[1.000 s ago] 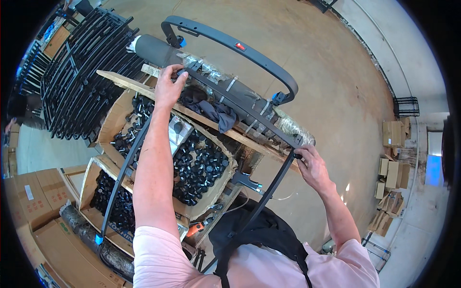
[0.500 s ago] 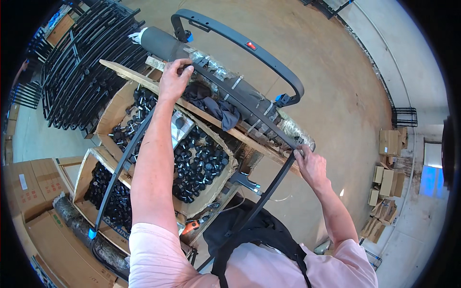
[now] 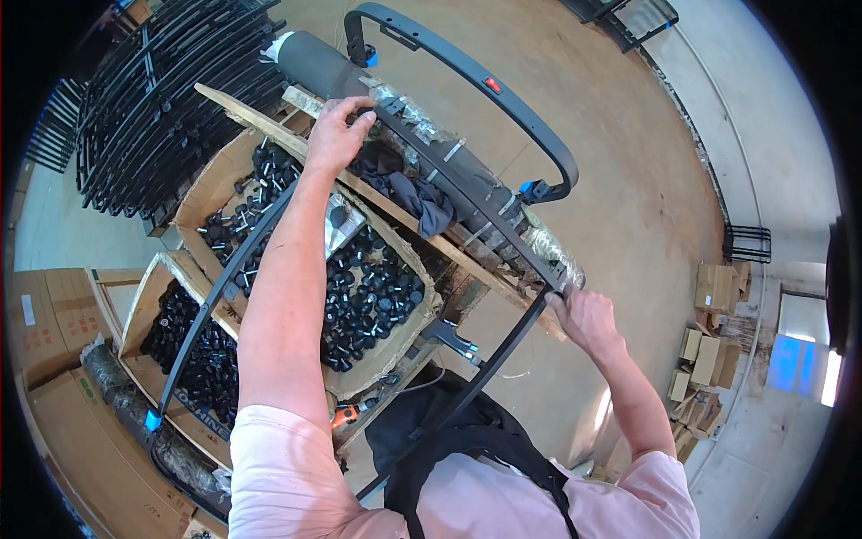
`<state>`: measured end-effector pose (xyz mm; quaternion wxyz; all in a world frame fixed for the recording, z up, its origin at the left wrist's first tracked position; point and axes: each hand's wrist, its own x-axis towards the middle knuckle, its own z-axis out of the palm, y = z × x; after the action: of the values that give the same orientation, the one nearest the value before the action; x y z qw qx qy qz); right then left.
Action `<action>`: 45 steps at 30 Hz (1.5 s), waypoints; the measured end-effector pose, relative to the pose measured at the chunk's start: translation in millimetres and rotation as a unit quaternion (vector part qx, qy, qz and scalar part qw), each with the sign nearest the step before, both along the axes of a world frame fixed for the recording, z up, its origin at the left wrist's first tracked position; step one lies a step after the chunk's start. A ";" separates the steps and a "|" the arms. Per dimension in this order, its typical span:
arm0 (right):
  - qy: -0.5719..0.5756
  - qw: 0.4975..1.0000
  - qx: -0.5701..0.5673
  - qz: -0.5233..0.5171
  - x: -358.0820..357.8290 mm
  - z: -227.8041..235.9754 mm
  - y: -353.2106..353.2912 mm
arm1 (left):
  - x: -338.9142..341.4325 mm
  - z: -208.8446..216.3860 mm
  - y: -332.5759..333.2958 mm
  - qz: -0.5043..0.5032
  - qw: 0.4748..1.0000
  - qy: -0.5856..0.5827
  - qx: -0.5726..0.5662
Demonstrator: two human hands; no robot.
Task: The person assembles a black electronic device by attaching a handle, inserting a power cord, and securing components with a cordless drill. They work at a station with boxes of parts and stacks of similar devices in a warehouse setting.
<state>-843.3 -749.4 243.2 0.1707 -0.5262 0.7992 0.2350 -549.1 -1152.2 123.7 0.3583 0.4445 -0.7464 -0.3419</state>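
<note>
A black metal tube frame (image 3: 476,205) lies slantwise in front of me, its crossbar above a long padded roller (image 3: 310,65) partly wrapped in clear film. My left hand (image 3: 339,136) is closed on the frame's far left corner. At its near right corner, my right hand (image 3: 585,319) has its fingers wrapped round the tube. Side tubes run back from both corners towards me, the left one partly behind my forearm. Beyond the crossbar rises a curved black bar (image 3: 467,67) with a red piece on it and blue bits at its ends.
Cardboard boxes (image 3: 395,355) of black-headed bolts (image 3: 368,296) stand under my left arm. Dark cloth (image 3: 400,193) lies beside a wooden plank (image 3: 449,254). A power driver (image 3: 449,337) and an orange tool (image 3: 345,416) are nearby. Stacked black frames (image 3: 171,108) stand far left; cartons (image 3: 714,287) line the right wall.
The view has shifted slightly. Both hands keep their hold on the same corners of the frame, and little else differs.
</note>
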 end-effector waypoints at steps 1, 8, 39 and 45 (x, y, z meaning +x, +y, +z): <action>0.014 1.000 0.010 0.006 -3.6 -0.8 -3.0 | 2.9 -0.4 -2.2 -0.006 1.000 0.006 -0.005; 0.036 0.988 0.121 0.092 8.1 21.8 -9.4 | 5.3 -3.5 -5.9 -0.034 0.988 0.104 0.109; 0.020 0.991 0.021 0.130 4.3 8.6 10.2 | 1.6 -8.2 -3.2 0.000 0.999 0.018 0.043; 0.045 0.988 0.029 0.146 0.1 -0.9 18.2 | 2.9 -11.2 -7.9 -0.011 1.000 0.013 0.008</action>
<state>-843.2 -731.2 242.3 0.1135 -0.6212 0.7135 0.3035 -546.3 -1160.0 112.5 0.3608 0.4349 -0.7435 -0.3575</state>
